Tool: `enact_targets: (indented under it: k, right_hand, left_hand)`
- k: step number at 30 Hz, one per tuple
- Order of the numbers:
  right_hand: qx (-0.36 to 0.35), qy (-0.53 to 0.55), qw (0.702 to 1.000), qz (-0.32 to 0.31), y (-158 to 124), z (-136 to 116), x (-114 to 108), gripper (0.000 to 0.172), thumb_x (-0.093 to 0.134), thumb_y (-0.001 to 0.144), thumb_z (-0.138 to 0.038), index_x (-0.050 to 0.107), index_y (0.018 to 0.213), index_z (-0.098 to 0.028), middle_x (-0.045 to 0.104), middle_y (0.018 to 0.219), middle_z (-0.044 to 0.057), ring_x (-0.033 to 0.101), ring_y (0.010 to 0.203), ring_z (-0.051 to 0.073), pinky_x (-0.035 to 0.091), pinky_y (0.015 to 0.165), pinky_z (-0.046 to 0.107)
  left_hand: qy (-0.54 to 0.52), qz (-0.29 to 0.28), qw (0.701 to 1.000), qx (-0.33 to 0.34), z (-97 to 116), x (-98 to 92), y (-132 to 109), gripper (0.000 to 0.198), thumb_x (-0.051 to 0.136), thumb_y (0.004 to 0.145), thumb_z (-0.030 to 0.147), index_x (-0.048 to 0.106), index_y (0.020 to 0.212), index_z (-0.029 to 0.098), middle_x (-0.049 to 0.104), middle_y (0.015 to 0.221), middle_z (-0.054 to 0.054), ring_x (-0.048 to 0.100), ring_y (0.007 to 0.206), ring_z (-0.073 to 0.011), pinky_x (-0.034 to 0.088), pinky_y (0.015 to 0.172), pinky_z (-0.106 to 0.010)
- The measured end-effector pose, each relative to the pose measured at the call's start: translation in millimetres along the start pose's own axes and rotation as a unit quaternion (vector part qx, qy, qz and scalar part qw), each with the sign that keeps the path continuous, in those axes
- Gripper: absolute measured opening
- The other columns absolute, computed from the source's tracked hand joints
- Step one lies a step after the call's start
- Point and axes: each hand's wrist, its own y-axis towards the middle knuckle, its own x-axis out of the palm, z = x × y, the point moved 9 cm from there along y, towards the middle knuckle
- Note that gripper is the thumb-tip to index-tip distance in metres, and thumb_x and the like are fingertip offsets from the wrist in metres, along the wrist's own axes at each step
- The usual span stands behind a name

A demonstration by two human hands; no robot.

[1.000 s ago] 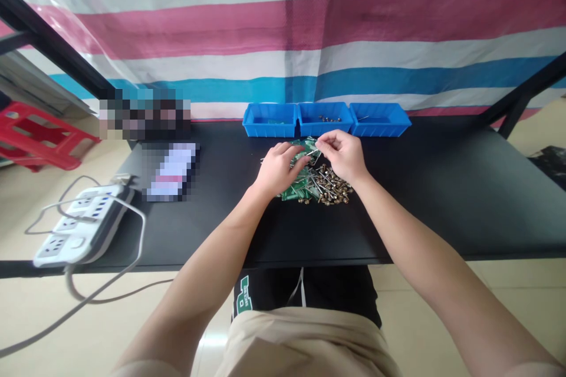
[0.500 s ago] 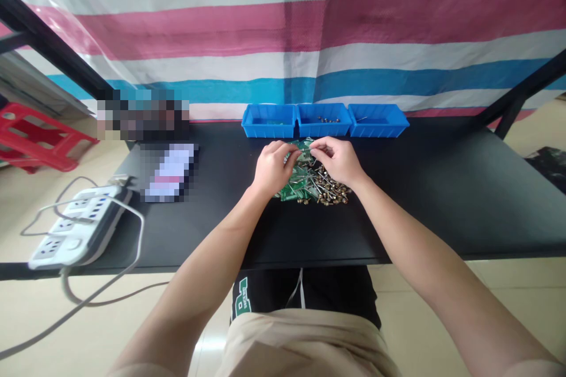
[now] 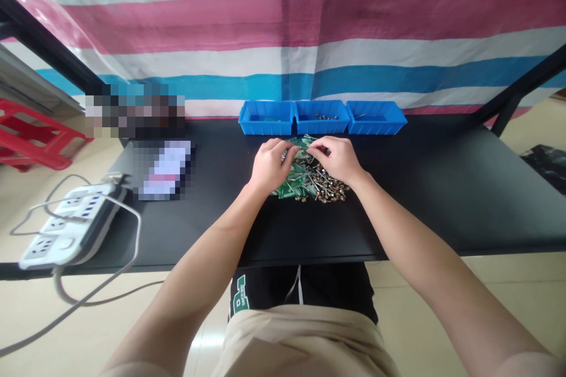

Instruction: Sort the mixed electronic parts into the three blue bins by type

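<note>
Fingertips of my left hand (image 3: 271, 166) and my right hand (image 3: 339, 160) are pinched close together above a mixed pile. A thin silvery metal rod (image 3: 303, 148) spans the gap between them, each hand gripping one end. What sits at its ends is hidden by the fingers. Below lie green see-through plastic pieces (image 3: 295, 181), mostly under my left hand. Brass-coloured headed metal pieces with thin shanks (image 3: 331, 188) are heaped on the right side of the pile, close to my right hand. Some shanks lie across the green pieces.
Three blue bins stand in a row behind the pile: the left bin (image 3: 266, 126) with a little green, the middle bin (image 3: 322, 125) with several brass-coloured pieces, the right bin (image 3: 377, 125) with a thin metal piece. Left are a phone (image 3: 165, 171) and a power strip (image 3: 73, 227) with cables.
The whole view has shifted slightly. Both hands keep their pinch over the pile, with the rod between them now lying nearly level; little else differs.
</note>
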Motion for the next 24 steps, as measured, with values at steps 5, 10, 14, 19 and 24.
enact_targets:
  k: [5, 10, 14, 19, 24]
  right_hand:
    - [0.03, 0.039, 0.998, 0.047, 2, 16, -10, 0.017, 0.064, 0.088, -0.032, 0.074, 0.084, -0.019, 0.076, 0.084, 0.006, 0.068, 0.074, 0.02, 0.052, 0.071, 0.033]
    - [0.168, 0.114, 0.958, 0.201, 0, 82, -43, 0.022, 0.066, 0.086, -0.036, 0.071, 0.082, -0.015, 0.072, 0.073, 0.004, 0.063, 0.058, 0.013, 0.051, 0.061, 0.026]
    - [0.27, 0.182, 0.894, 0.306, -13, 131, -65, 0.016, 0.067, 0.085, -0.029, 0.068, 0.078, -0.014, 0.066, 0.063, -0.001, 0.053, 0.045, 0.006, 0.041, 0.045, 0.017]
    - [0.362, 0.233, 0.824, 0.368, -28, 153, -76, 0.016, 0.062, 0.086, -0.018, 0.064, 0.071, -0.014, 0.059, 0.056, -0.004, 0.046, 0.038, 0.004, 0.028, 0.032, 0.015]
    - [0.397, 0.268, 0.793, 0.377, -33, 158, -75, 0.019, 0.063, 0.086, -0.018, 0.059, 0.067, -0.015, 0.058, 0.053, -0.005, 0.045, 0.035, 0.004, 0.024, 0.028, 0.014]
  left_hand:
    - [-0.019, 0.01, 1.0, -0.02, -3, -2.2, 0, 0.022, 0.052, 0.1, 0.033, 0.068, 0.099, 0.017, 0.072, 0.092, -0.007, 0.065, 0.085, -0.0186, 0.05, 0.079, -0.033]
    - [-0.015, 0.0, 1.0, -0.025, -7, 0.7, 1, 0.019, 0.054, 0.097, 0.029, 0.067, 0.103, 0.017, 0.072, 0.095, -0.008, 0.066, 0.09, -0.0204, 0.052, 0.083, -0.034]
    - [-0.012, -0.012, 1.0, -0.023, -9, 3.4, 0, 0.019, 0.053, 0.096, 0.028, 0.067, 0.103, 0.016, 0.072, 0.096, -0.009, 0.067, 0.091, -0.0214, 0.053, 0.084, -0.036]
    - [-0.006, -0.025, 0.999, -0.023, -11, 6.4, 0, 0.016, 0.056, 0.094, 0.026, 0.068, 0.1, 0.018, 0.072, 0.096, -0.007, 0.067, 0.092, -0.0205, 0.054, 0.084, -0.035]
    - [-0.003, -0.039, 0.999, -0.025, -12, 10.0, 0, 0.017, 0.056, 0.094, 0.026, 0.068, 0.101, 0.017, 0.072, 0.097, -0.008, 0.067, 0.093, -0.0215, 0.054, 0.086, -0.036]
